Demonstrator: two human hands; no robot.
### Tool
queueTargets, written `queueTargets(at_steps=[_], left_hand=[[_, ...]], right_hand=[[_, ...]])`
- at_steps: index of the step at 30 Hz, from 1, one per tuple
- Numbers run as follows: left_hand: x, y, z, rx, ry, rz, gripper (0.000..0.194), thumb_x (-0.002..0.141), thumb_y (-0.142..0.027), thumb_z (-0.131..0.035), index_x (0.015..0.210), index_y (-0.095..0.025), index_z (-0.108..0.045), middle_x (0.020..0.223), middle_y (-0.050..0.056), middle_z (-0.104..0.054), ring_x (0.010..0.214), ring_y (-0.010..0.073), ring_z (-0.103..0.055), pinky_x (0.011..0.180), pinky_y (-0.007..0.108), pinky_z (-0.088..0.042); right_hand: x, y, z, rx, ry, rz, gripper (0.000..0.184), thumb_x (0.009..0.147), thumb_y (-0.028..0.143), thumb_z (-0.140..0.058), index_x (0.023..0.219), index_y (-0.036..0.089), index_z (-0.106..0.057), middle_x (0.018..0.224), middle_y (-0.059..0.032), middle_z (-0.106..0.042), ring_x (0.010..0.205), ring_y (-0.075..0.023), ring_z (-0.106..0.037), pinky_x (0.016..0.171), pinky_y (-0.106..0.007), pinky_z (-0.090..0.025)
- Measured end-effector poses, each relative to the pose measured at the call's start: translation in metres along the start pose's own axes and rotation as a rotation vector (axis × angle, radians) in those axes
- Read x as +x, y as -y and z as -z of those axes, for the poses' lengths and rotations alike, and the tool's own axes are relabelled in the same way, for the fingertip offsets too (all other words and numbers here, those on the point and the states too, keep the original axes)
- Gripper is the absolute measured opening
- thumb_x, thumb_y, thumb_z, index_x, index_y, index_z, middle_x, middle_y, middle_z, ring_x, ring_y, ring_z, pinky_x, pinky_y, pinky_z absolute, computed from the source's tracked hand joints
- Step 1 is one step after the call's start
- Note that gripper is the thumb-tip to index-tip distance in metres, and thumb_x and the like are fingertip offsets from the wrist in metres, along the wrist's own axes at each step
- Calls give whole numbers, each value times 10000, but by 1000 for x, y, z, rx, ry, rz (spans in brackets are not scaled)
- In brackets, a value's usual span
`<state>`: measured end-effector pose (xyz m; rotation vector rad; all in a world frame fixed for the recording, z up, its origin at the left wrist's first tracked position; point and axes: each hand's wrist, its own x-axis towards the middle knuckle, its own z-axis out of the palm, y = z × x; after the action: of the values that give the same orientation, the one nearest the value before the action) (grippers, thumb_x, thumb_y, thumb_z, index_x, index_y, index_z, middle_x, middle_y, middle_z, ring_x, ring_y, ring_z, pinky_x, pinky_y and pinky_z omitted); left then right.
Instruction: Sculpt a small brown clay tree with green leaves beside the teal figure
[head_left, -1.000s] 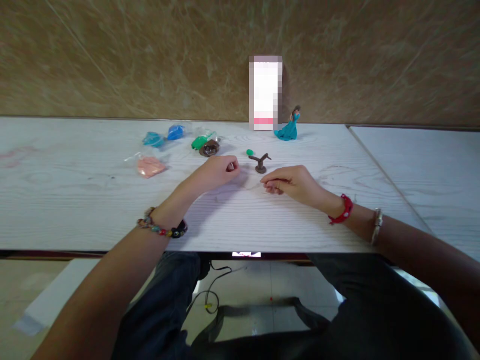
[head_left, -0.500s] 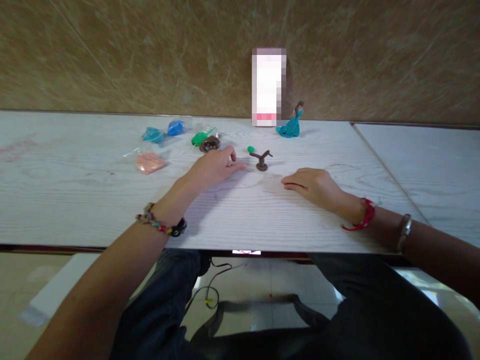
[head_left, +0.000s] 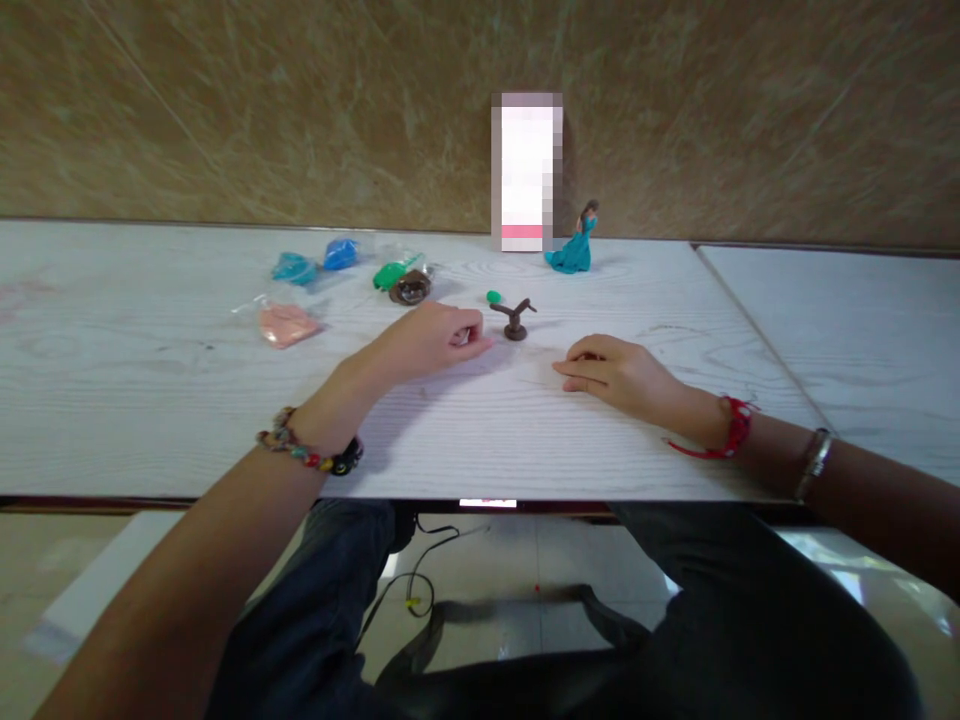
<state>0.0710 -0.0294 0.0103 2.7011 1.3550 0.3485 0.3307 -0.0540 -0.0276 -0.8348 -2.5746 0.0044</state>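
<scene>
Clay piece (head_left: 515, 326) upright on table (head_left: 112, 400)

Head view: left hand (head_left: 429, 340) curled, can't tell if thumb and index meet; brown piece just beyond their tips. Right hand (head_left: 628, 378): thumb and fingers slightly apart. Green lump (head_left: 493, 297) past left fingertips; teal-dressed figurine (head_left: 574, 250) farther, beyond right fingers.

A craft spot indoors is suggested by bagged clay (head_left: 289, 325) and a figure (head_left: 573, 252) on a table (head_left: 465, 440); a marbled wall (head_left: 300, 120) and tiled floor (head_left: 510, 550) are seen, but home or workshop cannot be told.
</scene>
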Motion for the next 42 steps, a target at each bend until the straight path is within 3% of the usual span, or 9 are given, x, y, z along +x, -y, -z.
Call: queueTargets(at_steps=[6,20,26,31,42], left_hand=[[0,-2,1,-32,54,-65,269,776,-331,-469,605,-140,-550,481,-27,-456,478,80,-359,515,227,-231],[0,1,0,-8,81,-74,279,791,-333,-435,631,-141,-558,502,-24,-477,467,73,-356,493,224,-215],[0,1,0,-2,111,-75,300,802,-349,-416,656,-139,-571,516,-19,-490,467,69,-358,487,219,-213],[0,1,0,5,131,-69,311,806,-354,-408,657,-136,-572,517,-18,-489,468,67,-357,487,218,-216],[0,1,0,7,144,-64,310,805,-360,-407,682,-140,-588,551,-3,-527,489,82,-392,506,224,-238]], right_hand=[[-6,0,8,0,31,51,312,862,329,-432,1005,139,-634,975,-104,-617,865,-178,-561,747,-315,-487],[-11,-2,14,41,26,215,229,856,245,-452,928,156,-650,915,-77,-634,828,-144,-568,733,-276,-493],[-7,-2,16,-44,50,183,289,854,291,-451,1011,116,-620,995,-118,-618,881,-180,-558,779,-329,-484],[-8,-3,17,50,79,233,243,857,247,-446,988,151,-627,965,-86,-622,883,-154,-553,775,-300,-475],[-8,-4,20,120,85,160,243,854,234,-444,982,161,-637,952,-92,-614,864,-155,-560,756,-303,-486]])
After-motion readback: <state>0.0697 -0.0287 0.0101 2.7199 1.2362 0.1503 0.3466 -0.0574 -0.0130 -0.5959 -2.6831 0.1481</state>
